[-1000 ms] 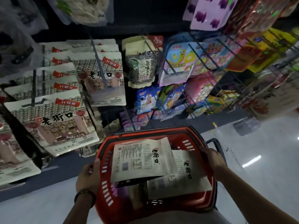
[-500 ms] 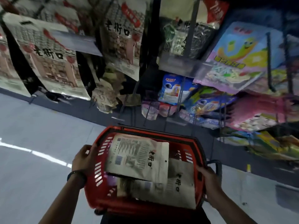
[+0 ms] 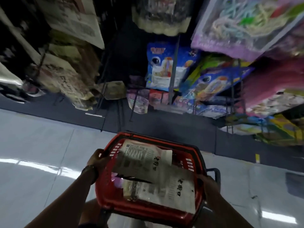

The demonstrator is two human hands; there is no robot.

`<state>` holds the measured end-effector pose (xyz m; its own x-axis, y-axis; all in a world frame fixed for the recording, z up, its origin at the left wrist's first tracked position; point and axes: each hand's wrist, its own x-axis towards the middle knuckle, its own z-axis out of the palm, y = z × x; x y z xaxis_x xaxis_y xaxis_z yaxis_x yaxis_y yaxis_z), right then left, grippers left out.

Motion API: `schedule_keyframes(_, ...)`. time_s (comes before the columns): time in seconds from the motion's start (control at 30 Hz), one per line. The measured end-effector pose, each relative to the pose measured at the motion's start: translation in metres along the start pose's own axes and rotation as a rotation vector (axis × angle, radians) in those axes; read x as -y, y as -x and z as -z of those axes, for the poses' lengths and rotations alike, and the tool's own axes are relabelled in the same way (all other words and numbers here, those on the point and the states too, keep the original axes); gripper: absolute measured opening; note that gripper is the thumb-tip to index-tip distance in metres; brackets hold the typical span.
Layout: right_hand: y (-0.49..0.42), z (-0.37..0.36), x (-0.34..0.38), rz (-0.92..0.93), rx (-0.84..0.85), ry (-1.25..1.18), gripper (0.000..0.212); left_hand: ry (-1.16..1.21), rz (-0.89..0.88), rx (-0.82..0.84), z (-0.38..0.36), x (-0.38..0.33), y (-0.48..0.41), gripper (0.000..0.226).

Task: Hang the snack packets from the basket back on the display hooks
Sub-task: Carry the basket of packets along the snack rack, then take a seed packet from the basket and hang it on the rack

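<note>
Down and forward is how the view has swung since half a second ago: the rack [image 3: 115, 46] has slid up toward 12 o'clock and looms closer, the cream packets that hung at 10 o'clock are now mostly a blur at the top edge, and more floor [image 3: 41, 178] shows at 9 o'clock. The basket [image 3: 148, 209] has kept its place at 6 o'clock, with both grips unchanged.

The left hand [image 3: 98, 159] has its fingers curled over the basket's rim at 9 o'clock. The right hand [image 3: 208, 183] clamps the opposite rim at about 4 o'clock, just inside the black handle [image 3: 215, 175].

Nothing has left the basket. A top packet [image 3: 143, 157] lies face down across its far half, overlapping a lower packet [image 3: 172, 191] that reaches the near rim; something purple peeks out under them, too blurred to name. A hook [image 3: 174, 63] at 12 o'clock runs over a blue packet [image 3: 164, 68].

My reading: the person is closing on the rack, perhaps stooping to set the basket down. No hanging has begun, and since both hands are taken up by the basket, one must let go before any packet can be lifted to a hook.
</note>
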<state>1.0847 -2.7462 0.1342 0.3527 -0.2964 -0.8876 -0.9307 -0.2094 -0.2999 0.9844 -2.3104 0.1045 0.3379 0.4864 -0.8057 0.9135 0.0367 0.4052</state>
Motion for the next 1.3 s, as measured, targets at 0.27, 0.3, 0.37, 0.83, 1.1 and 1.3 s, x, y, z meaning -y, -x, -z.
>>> schedule_keyframes(0.27,-0.104,-0.018,-0.059,0.114,0.053,-0.01,0.057,-0.049,-0.111,-0.013,-0.083,0.027,-0.077,0.048)
schedule_keyframes(0.3,-0.137,-0.017,-0.075,0.137,0.065,-0.027,0.071,-0.055,-0.126,-0.02,-0.091,0.028,-0.084,0.052)
schedule_keyframes(0.37,-0.196,-0.017,-0.101,0.18,0.102,-0.065,0.072,-0.09,-0.165,-0.016,-0.104,0.034,-0.097,0.046)
schedule_keyframes(0.83,-0.146,-0.037,-0.096,0.37,-0.327,0.482,0.069,-0.461,-0.332,0.012,-0.125,0.06,-0.071,0.087)
schedule_keyframes(1.1,-0.073,-0.067,-0.096,0.6,0.059,0.493,0.024,-0.718,-0.637,0.112,-0.159,0.056,0.023,0.049)
schedule_keyframes(1.3,-0.094,-0.092,-0.103,0.474,0.103,0.347,0.022,-0.918,-0.686,0.09,-0.183,0.067,0.014,0.071)
